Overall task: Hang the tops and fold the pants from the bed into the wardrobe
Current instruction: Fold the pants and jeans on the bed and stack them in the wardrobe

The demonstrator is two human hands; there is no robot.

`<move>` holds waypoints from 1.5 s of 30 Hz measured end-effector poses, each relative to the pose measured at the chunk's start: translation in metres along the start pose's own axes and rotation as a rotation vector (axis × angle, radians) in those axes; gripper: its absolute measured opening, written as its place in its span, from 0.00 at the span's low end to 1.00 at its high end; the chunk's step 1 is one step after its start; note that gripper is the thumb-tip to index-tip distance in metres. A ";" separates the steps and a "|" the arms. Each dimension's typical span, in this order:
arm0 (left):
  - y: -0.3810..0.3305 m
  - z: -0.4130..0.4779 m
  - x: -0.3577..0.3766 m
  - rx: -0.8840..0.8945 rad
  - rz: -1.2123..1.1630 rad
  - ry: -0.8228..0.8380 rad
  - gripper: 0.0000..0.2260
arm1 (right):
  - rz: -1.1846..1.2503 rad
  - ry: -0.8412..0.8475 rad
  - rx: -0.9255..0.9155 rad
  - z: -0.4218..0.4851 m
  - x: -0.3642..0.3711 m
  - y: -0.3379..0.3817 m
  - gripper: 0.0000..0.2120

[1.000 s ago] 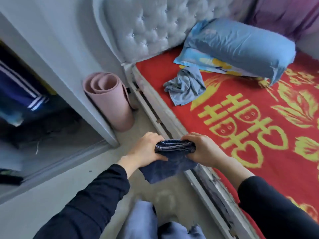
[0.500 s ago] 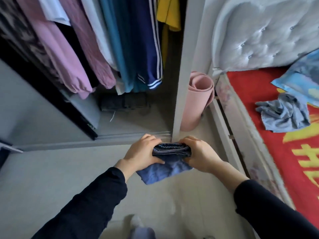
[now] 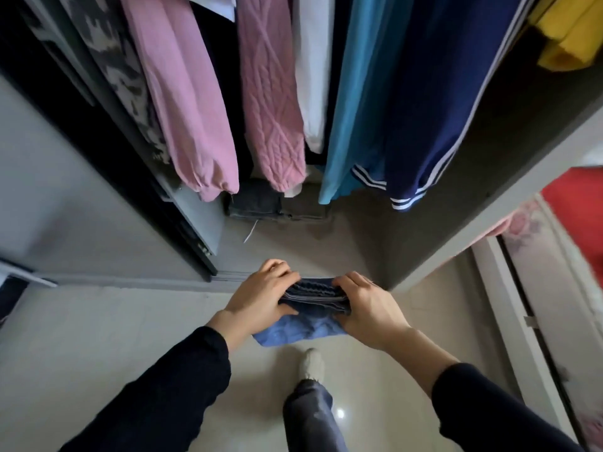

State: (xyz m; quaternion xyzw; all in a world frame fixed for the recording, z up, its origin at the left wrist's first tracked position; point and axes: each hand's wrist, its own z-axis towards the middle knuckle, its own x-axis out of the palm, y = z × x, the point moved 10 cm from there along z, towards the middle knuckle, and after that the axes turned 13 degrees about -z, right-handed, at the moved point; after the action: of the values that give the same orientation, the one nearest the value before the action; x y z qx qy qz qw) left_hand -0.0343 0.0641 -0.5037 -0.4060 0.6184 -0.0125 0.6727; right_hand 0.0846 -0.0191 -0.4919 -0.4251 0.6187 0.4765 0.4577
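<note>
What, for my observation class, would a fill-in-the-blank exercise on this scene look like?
1. The folded jeans are held by the left hand and the ____ hand.
2. The garment hanging farthest right is ____ in colour.
3. The navy jacket has ____ stripes.
Missing words: right; yellow; white.

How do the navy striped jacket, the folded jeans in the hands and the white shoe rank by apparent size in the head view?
1. navy striped jacket
2. folded jeans, nearer the camera, so perhaps flattered
3. white shoe
</note>
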 end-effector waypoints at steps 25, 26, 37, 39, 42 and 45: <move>0.480 0.188 0.126 -0.042 0.562 -0.616 0.23 | -0.134 -0.523 -0.274 0.431 0.380 0.026 0.25; 0.495 0.185 0.147 -0.067 0.563 -0.599 0.24 | -0.199 -0.534 -0.288 0.431 0.404 0.026 0.26; 0.567 0.188 0.269 -0.178 0.498 -0.262 0.15 | -0.429 -0.354 -0.357 0.431 0.555 0.018 0.40; 0.580 0.195 0.257 -0.233 0.485 -0.269 0.18 | -0.415 -0.309 -0.323 0.446 0.555 0.024 0.40; 0.599 0.199 0.252 -0.315 0.479 -0.242 0.20 | -0.421 -0.219 -0.309 0.462 0.564 0.035 0.33; 0.609 0.196 0.256 -0.380 0.427 -0.180 0.20 | -0.284 -0.116 -0.335 0.465 0.565 0.027 0.32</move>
State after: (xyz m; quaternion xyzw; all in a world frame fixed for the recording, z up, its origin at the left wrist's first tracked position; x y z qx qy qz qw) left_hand -0.1049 0.4435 -1.0744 -0.3849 0.6188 0.2812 0.6244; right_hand 0.0098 0.3899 -1.0941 -0.5498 0.4373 0.5270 0.4783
